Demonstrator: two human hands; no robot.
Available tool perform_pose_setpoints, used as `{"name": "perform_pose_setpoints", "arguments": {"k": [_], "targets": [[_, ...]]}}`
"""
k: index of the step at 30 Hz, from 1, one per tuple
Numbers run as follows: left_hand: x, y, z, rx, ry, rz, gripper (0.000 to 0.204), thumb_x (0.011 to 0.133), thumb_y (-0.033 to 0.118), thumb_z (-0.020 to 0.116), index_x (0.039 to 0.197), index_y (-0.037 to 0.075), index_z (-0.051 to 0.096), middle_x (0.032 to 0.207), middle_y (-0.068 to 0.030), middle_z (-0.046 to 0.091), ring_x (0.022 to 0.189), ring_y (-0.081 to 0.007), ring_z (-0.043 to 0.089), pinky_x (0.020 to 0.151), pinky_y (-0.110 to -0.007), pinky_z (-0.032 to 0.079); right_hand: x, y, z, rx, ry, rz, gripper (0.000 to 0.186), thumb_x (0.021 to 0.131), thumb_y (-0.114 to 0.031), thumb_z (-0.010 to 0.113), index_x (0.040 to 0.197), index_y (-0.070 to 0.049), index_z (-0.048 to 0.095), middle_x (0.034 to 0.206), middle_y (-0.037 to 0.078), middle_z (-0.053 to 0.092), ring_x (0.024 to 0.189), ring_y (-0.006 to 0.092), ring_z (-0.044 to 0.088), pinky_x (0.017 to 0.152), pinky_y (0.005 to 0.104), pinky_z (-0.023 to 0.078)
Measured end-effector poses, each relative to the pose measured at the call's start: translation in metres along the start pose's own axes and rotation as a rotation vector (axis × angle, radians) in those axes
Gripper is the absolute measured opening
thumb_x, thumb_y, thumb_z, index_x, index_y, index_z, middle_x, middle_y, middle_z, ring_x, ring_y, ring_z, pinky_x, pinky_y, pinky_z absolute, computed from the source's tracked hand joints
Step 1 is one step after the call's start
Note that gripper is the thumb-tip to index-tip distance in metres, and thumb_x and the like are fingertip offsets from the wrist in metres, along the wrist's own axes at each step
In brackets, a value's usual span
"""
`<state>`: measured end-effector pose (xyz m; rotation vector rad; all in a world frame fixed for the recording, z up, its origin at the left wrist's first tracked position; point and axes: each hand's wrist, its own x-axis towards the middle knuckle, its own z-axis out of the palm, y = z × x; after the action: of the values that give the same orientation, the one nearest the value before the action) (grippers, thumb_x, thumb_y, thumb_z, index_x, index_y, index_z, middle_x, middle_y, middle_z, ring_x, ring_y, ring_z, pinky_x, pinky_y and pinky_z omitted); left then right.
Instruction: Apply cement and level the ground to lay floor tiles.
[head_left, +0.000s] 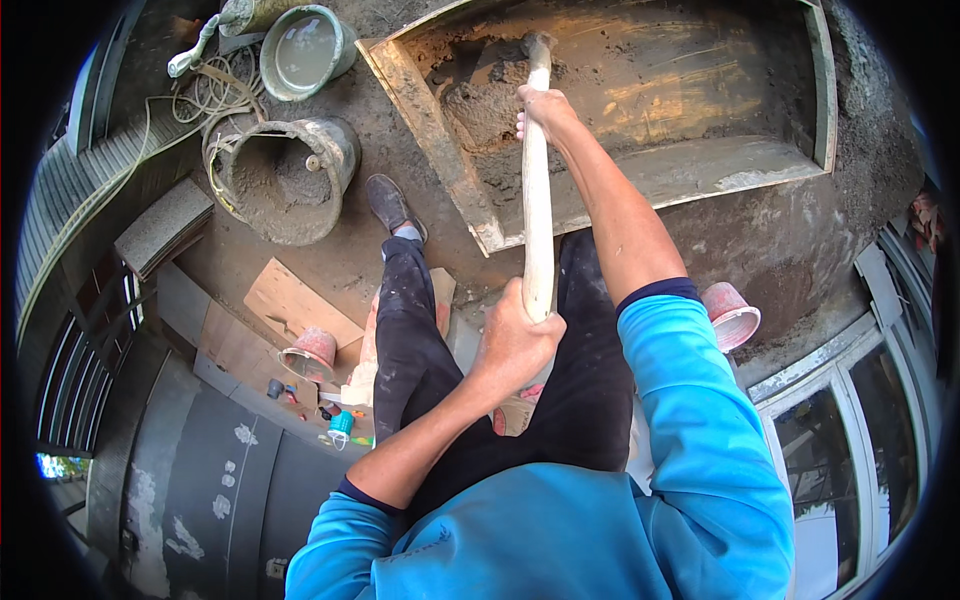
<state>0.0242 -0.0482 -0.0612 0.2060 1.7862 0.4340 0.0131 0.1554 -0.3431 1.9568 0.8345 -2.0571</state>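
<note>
Open-topped wooden trough, one, on the floor ahead; wet grey mortar heaped toward its left end, remaining boards smeared brown. Long pale tool handle, one, running from above the trough's near edge back toward the person; its head sits at the mortar. Right hand: fingers clamped round the upper handle. Left hand: fingers clamped round the lower end. To the left: large bucket of grey mix, smaller bucket of cloudy liquid, coiled hose, flat plywood sheet, reddish pail. To the right: second reddish pail, white-framed glass panels.
</note>
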Motion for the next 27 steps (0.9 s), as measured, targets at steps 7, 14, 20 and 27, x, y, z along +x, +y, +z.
{"name": "perform_pose_setpoints", "arguments": {"k": [7,14,20,27], "targets": [[-0.017,-0.007,0.056,-0.288,-0.100,-0.116,0.029,0.081,0.016,0.065,0.099,-0.001,0.050,0.073,-0.0115,0.059,0.054,-0.0192,0.059,0.048,-0.036,0.049,0.000,0.045,-0.025,-0.187,-0.037,0.061,0.034,0.096,-0.024,0.065,0.111,0.005,0.054,0.076,0.012,0.060,0.055,0.0218,0.062,0.048,0.0411,0.060],[-0.031,0.023,0.077,-0.223,-0.205,-0.199,0.044,0.083,0.023,0.068,0.107,-0.008,0.049,0.092,-0.0348,0.066,0.092,-0.0492,0.069,0.082,-0.052,0.052,0.008,0.081,-0.060,-0.136,-0.135,0.194,0.035,0.094,-0.022,0.065,0.116,0.005,0.055,0.081,0.016,0.061,0.059,0.0258,0.064,0.052,0.0449,0.060],[-0.021,0.104,0.045,-0.286,-0.245,-0.080,0.053,0.086,0.031,0.071,0.110,-0.011,0.049,0.090,-0.0257,0.064,0.085,-0.0317,0.068,0.076,-0.044,0.052,0.015,0.052,-0.082,0.036,-0.266,0.269,0.019,0.099,-0.019,0.058,0.106,-0.001,0.057,0.065,0.008,0.054,0.050,0.0216,0.056,0.046,0.0399,0.053],[-0.070,0.152,-0.002,-0.406,-0.412,0.029,0.055,0.086,0.033,0.068,0.104,-0.014,0.047,0.094,-0.0345,0.064,0.091,-0.0355,0.069,0.081,-0.047,0.053,-0.072,0.023,-0.104,0.300,-0.242,0.179,0.016,0.095,-0.012,0.062,0.092,-0.007,0.047,0.060,0.007,0.051,0.047,0.0204,0.052,0.045,0.0359,0.048]]}}
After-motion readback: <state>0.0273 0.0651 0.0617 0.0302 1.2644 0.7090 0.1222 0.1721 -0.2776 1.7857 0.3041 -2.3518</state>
